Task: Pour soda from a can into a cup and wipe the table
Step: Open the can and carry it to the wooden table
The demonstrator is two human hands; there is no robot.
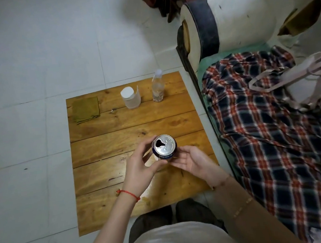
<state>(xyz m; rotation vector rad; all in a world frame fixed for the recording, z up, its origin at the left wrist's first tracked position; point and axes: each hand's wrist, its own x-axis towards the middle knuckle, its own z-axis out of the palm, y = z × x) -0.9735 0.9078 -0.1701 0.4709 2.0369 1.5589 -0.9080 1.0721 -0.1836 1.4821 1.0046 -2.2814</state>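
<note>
The left hand (pixel 140 163) grips the opened soda can (pixel 164 147) upright; the right hand (pixel 192 160) cups it loosely. The paper cup (pixel 131 97) stands well beyond both hands, so carrying the can hastily could slosh soda onto the desk (pixel 102 148).

The wooden table (pixel 117 134) carries a cloth (pixel 86 109), cup (pixel 131 97) and bottle (pixel 157 87).
</note>
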